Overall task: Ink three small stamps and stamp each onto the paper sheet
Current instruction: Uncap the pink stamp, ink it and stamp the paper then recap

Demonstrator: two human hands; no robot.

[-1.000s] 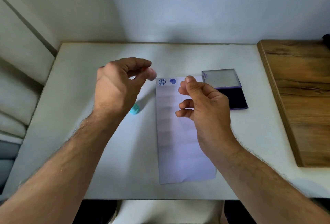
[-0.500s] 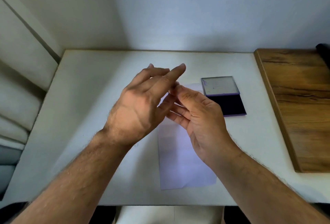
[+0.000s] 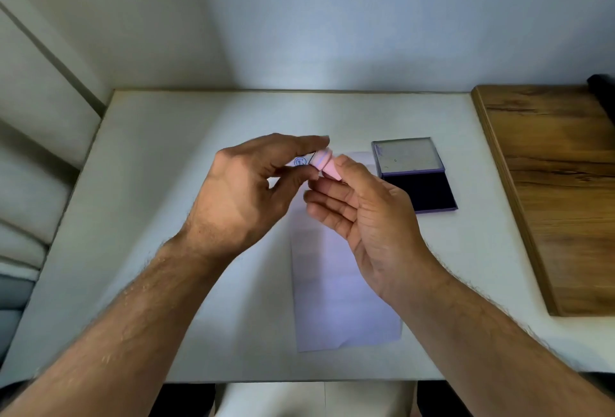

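Item one: our left hand (image 3: 246, 190), fingers loosely extended, thumb and forefinger pinching the pink stamp's (image 3: 324, 165) cap end. Item two: the stamp, which we are holding above the paper sheet (image 3: 332, 283); small, light, rigid, probably slippery, best gripped at its body. Item three: our right hand (image 3: 362, 217), half-curled, fingertips gripping the body. Item four: the ink pad (image 3: 422, 188), lying open.

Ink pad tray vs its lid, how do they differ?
The tray holds a dark navy pad; the lid shows a pale grey, scuffed inner face. The tray lies nearer the person, the lid beyond it toward the wall. Both lie flat on the white table, purple-edged, joined along one side.
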